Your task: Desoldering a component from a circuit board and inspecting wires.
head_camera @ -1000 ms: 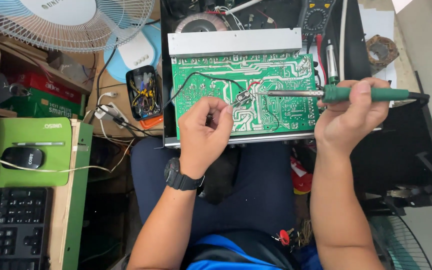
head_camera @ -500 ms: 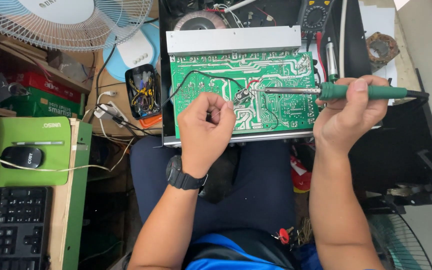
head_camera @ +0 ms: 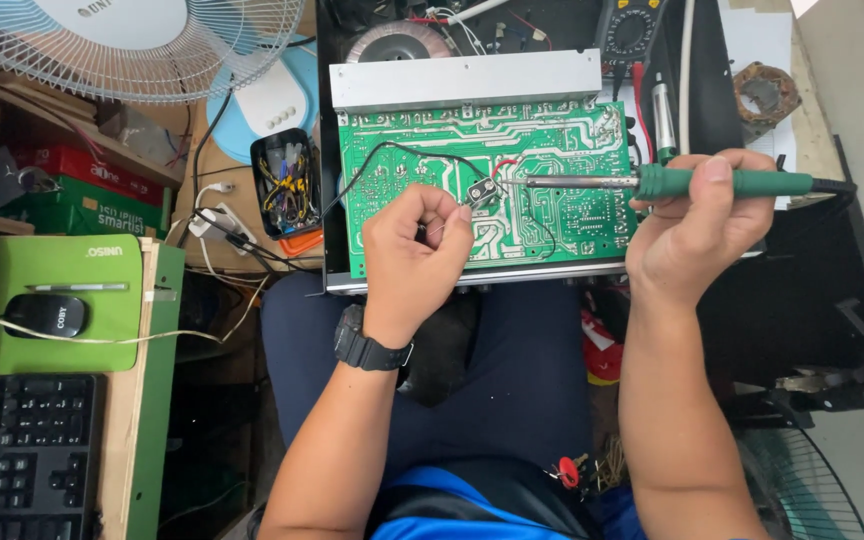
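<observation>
From up here I see the white fan cut off by the top-left edge, and a second fan's grille clipped at the bottom right. The green circuit board lies solder side up across my lap, resting in a dark metal chassis whose far end runs out of view; my left hand hides part of the board's middle. The black keyboard is cropped at the lower left, with a green pad and a black mouse above it on the wooden counter. My right hand is closed around the green handle of the soldering iron, its tip lying level and reaching the board near a small black part. My left hand is curled, fingertips pinched narrow on something thin that I cannot make out, perhaps a wire. A small black tray of bits sits left of the chassis, its contents too small to tell.
</observation>
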